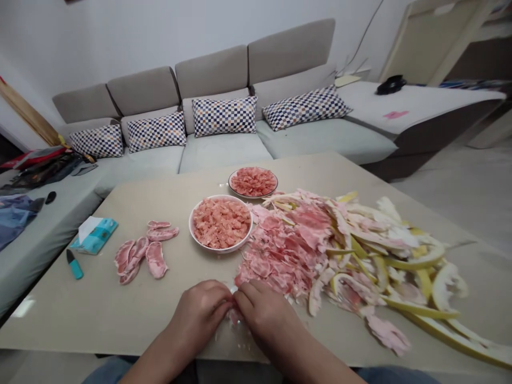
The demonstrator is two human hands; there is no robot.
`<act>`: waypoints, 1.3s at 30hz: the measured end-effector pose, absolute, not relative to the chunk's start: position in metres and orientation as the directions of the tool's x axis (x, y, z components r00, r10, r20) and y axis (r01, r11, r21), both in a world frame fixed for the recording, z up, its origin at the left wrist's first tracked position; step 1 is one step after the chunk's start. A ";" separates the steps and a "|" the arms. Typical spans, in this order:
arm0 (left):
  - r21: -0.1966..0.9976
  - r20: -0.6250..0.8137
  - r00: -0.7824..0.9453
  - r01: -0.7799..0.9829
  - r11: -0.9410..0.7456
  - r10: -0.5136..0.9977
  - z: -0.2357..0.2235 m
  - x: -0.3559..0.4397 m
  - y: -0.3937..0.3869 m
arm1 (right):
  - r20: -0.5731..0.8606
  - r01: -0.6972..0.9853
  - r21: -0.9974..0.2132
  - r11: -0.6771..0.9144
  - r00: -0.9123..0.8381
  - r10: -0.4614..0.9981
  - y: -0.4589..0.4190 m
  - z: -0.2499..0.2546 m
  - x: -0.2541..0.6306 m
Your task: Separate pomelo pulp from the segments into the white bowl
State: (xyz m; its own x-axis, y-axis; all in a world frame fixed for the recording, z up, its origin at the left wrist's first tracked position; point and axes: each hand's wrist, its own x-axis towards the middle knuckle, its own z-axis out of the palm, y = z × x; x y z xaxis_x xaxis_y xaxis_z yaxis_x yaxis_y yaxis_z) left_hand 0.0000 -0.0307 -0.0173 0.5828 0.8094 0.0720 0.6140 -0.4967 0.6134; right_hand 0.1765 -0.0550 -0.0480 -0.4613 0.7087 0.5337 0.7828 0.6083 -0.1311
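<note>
My left hand [202,309] and my right hand [264,312] meet at the near edge of the table, fingers closed in a pinch. Between them is a pink pomelo segment [234,316], mostly hidden by the fingers. Beyond the hands stands a white bowl [218,249] heaped with peeled pomelo flesh [221,220]. Behind it, a dark-rimmed plate [277,188] carries more of the same flesh. Several unpeeled pomelo segments [156,260] lie to the left. Just past my right hand spreads a pile of pink peeled membranes [276,250].
Thick pomelo rind strips [424,261] cover the table's right side. On the left lie a tissue pack [96,234] and a small teal knife with a black cover [74,265]. A grey sofa [224,152] with checked cushions [224,116] runs behind the table [172,192].
</note>
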 end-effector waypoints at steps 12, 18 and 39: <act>0.567 0.238 0.561 0.583 -0.582 0.793 -0.011 0.002 -0.040 | 0.456 0.776 -0.319 0.545 -0.378 0.806 -0.061 -0.031 0.178; 0.449 0.452 0.564 0.526 -0.722 0.691 -0.009 0.004 -0.043 | 0.398 0.608 -0.685 0.401 -0.148 0.905 -0.062 -0.024 0.168; 0.988 -0.149 0.346 0.008 0.156 0.926 0.004 0.006 -0.036 | -0.102 -0.103 -0.986 -0.133 -0.258 0.961 -0.048 0.002 0.182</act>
